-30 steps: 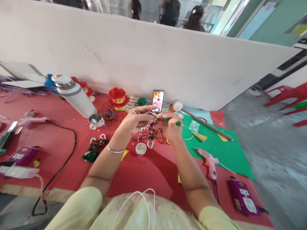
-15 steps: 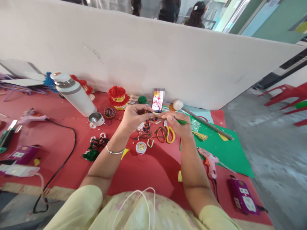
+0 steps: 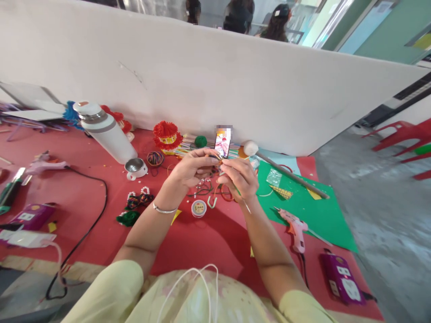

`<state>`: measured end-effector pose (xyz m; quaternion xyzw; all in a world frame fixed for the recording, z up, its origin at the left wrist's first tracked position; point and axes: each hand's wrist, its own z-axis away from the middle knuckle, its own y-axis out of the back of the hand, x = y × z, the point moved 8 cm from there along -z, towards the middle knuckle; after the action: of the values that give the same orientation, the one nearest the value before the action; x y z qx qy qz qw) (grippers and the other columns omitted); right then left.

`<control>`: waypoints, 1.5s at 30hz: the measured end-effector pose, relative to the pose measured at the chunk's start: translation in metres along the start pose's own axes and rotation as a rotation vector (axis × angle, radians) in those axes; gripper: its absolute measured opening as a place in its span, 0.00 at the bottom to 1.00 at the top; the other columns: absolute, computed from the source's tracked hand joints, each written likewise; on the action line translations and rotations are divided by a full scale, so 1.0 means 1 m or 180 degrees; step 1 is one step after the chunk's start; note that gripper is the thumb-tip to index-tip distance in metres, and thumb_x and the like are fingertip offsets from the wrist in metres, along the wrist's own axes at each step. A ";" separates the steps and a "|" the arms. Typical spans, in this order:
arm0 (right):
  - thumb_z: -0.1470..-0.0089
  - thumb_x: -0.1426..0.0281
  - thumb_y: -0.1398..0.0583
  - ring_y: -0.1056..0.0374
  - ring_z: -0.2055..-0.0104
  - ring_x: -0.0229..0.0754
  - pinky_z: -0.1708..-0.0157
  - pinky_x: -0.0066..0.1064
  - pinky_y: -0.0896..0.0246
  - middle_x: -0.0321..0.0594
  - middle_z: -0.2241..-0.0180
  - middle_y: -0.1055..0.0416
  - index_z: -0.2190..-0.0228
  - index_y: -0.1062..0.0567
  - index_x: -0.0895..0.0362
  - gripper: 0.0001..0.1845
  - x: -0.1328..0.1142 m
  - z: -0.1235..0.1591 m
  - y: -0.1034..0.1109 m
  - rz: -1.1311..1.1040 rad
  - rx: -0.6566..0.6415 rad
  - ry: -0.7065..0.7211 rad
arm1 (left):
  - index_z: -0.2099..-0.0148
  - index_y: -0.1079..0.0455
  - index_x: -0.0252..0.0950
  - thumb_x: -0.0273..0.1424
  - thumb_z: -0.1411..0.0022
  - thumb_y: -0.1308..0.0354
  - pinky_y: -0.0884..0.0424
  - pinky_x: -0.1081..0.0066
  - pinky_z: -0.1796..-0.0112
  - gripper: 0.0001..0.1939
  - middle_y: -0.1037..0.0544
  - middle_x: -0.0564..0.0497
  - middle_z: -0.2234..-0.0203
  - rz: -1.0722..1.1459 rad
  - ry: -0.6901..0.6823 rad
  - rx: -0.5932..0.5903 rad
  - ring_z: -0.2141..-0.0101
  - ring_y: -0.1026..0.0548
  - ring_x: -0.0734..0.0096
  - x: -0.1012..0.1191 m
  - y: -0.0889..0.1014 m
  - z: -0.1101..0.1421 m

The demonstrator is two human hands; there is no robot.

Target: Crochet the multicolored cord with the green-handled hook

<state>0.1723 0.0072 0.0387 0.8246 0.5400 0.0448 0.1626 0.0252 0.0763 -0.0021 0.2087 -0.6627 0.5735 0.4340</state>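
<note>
My left hand [image 3: 191, 169] and my right hand [image 3: 239, 178] meet above the red table cover [image 3: 208, 233], fingers pinched together. Between them is a small multicoloured braided cord piece [image 3: 215, 169], mostly hidden by the fingers. My right hand also grips a thin green-handled tool [image 3: 243, 200] whose metal tip pokes down past the wrist. Under the hands lie loose coloured cord loops [image 3: 222, 192] and a small round tin [image 3: 198, 208]. A phone [image 3: 222, 143] stands propped just behind the hands.
A white bottle [image 3: 104, 132] and its steel cap [image 3: 135, 168] stand at left. A pink glue gun [image 3: 294, 226] lies on green paper [image 3: 316, 211] at right, a purple power strip [image 3: 341, 278] beside it. A white partition [image 3: 202, 80] backs the table; people sit beyond.
My right hand has swung in towards the left hand and turned the green tool so its tip points down. The braided piece is now tucked between the fingers.
</note>
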 end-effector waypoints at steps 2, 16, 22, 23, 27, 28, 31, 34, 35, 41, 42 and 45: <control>0.36 0.58 0.33 0.18 0.51 0.48 0.50 0.44 0.18 0.41 0.52 0.15 0.41 0.21 0.43 0.22 0.003 -0.002 0.005 -0.0305 0.0049 -0.0051 | 0.63 0.14 0.37 0.24 0.56 0.23 0.56 0.80 0.84 0.15 0.31 0.60 0.86 0.0113 0.0332 -0.0291 0.87 0.51 0.89 -0.006 -0.006 0.001; 0.40 0.47 0.33 0.18 0.67 0.43 0.65 0.37 0.16 0.39 0.67 0.14 0.71 0.16 0.52 0.21 0.058 0.016 -0.020 -0.2871 -0.0311 -0.2972 | 0.66 0.12 0.37 0.28 0.58 0.22 0.49 0.75 0.84 0.12 0.22 0.53 0.82 -0.0802 -0.0014 -0.0260 0.85 0.41 0.83 0.012 -0.001 0.009; 0.39 0.39 0.39 0.22 0.69 0.39 0.66 0.34 0.21 0.37 0.68 0.18 0.71 0.19 0.50 0.29 0.060 0.027 -0.033 -0.2359 0.0430 -0.2838 | 0.63 0.12 0.38 0.29 0.57 0.22 0.37 0.75 0.81 0.15 0.22 0.53 0.81 -0.0506 -0.0138 -0.0039 0.83 0.32 0.79 0.000 -0.007 0.006; 0.39 0.40 0.39 0.20 0.63 0.42 0.60 0.37 0.20 0.38 0.65 0.17 0.68 0.17 0.49 0.27 0.055 0.023 -0.026 -0.1974 0.0485 -0.2557 | 0.62 0.12 0.38 0.28 0.57 0.22 0.36 0.75 0.80 0.15 0.21 0.53 0.81 -0.0503 -0.0294 0.0053 0.82 0.31 0.79 0.001 -0.008 0.006; 0.36 0.47 0.36 0.20 0.53 0.47 0.49 0.44 0.23 0.39 0.58 0.16 0.60 0.13 0.44 0.17 0.038 0.007 -0.008 -0.1259 0.0406 -0.1808 | 0.60 0.12 0.38 0.29 0.55 0.22 0.34 0.76 0.79 0.16 0.19 0.52 0.77 -0.0476 -0.0536 0.0134 0.80 0.28 0.79 0.004 -0.010 0.007; 0.35 0.49 0.36 0.20 0.54 0.47 0.50 0.43 0.23 0.39 0.59 0.16 0.60 0.13 0.43 0.16 0.036 0.006 -0.006 -0.1274 0.0396 -0.1753 | 0.60 0.12 0.38 0.31 0.54 0.21 0.35 0.76 0.80 0.15 0.19 0.52 0.77 -0.0471 -0.0528 0.0141 0.80 0.28 0.78 0.004 -0.010 0.007; 0.33 0.51 0.37 0.20 0.55 0.47 0.51 0.44 0.22 0.39 0.60 0.16 0.60 0.13 0.44 0.15 0.034 0.005 -0.001 -0.1117 0.0385 -0.1719 | 0.60 0.12 0.38 0.34 0.55 0.19 0.34 0.75 0.79 0.17 0.20 0.53 0.79 -0.0517 -0.0659 0.0329 0.79 0.28 0.78 0.006 -0.006 0.007; 0.34 0.55 0.36 0.20 0.52 0.49 0.48 0.46 0.23 0.40 0.56 0.16 0.55 0.15 0.43 0.12 0.028 0.009 0.000 -0.0577 0.0345 -0.1488 | 0.58 0.13 0.39 0.32 0.57 0.18 0.29 0.74 0.73 0.20 0.17 0.54 0.74 -0.0571 -0.1089 0.0740 0.75 0.26 0.77 0.008 -0.002 0.011; 0.35 0.56 0.34 0.20 0.52 0.50 0.47 0.47 0.23 0.40 0.54 0.16 0.52 0.15 0.42 0.12 0.024 0.010 0.000 -0.0404 0.0335 -0.1299 | 0.57 0.13 0.40 0.32 0.56 0.18 0.28 0.74 0.72 0.21 0.16 0.54 0.72 -0.0517 -0.1172 0.0834 0.74 0.25 0.77 0.006 -0.002 0.012; 0.36 0.50 0.36 0.17 0.55 0.52 0.54 0.50 0.20 0.40 0.55 0.14 0.49 0.16 0.39 0.17 0.022 0.014 0.006 -0.0440 0.0511 -0.0676 | 0.58 0.14 0.36 0.30 0.57 0.19 0.42 0.79 0.81 0.21 0.23 0.56 0.79 0.0298 -0.0062 0.0219 0.80 0.32 0.82 -0.020 -0.015 0.003; 0.36 0.47 0.36 0.17 0.55 0.51 0.54 0.50 0.19 0.39 0.55 0.14 0.50 0.16 0.39 0.18 0.026 0.012 0.006 -0.0610 0.0421 -0.0749 | 0.59 0.14 0.35 0.29 0.58 0.19 0.45 0.79 0.82 0.20 0.25 0.56 0.80 0.0312 0.0083 0.0113 0.80 0.33 0.83 -0.019 -0.014 0.003; 0.37 0.45 0.36 0.16 0.53 0.50 0.52 0.49 0.18 0.37 0.53 0.13 0.51 0.15 0.37 0.19 0.035 0.003 0.004 -0.1134 -0.0027 -0.1028 | 0.60 0.13 0.35 0.27 0.57 0.20 0.47 0.78 0.83 0.18 0.26 0.55 0.82 0.0160 0.0142 0.0051 0.81 0.33 0.82 -0.007 -0.005 0.003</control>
<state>0.1907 0.0364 0.0340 0.7121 0.6437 -0.1148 0.2557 0.0321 0.0706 -0.0044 0.1826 -0.6533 0.5940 0.4324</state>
